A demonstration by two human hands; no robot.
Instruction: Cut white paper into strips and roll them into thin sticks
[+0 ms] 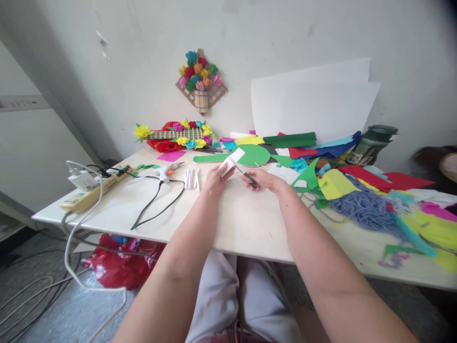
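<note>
My left hand (215, 179) is closed on a small white piece of paper (237, 155), which it holds up above the table. In my right hand (263, 181) is a pair of scissors (251, 179) with dark handles. Their blades point up and left and reach the paper's right edge; whether they touch it I cannot tell. Left of my left hand lie several white paper rolls (193, 179). Behind both hands a flat green guitar-like shape (254, 155) rests on the table.
A glue gun (167, 172) with a black cord and a power strip (93, 190) lie at left. Coloured paper (337, 184), blue-grey yarn (364, 207) and a dark bottle (373, 145) crowd the right. A flower-trimmed guitar-like craft (178, 135) sits behind, near the wall. A red bag (114, 264) is below.
</note>
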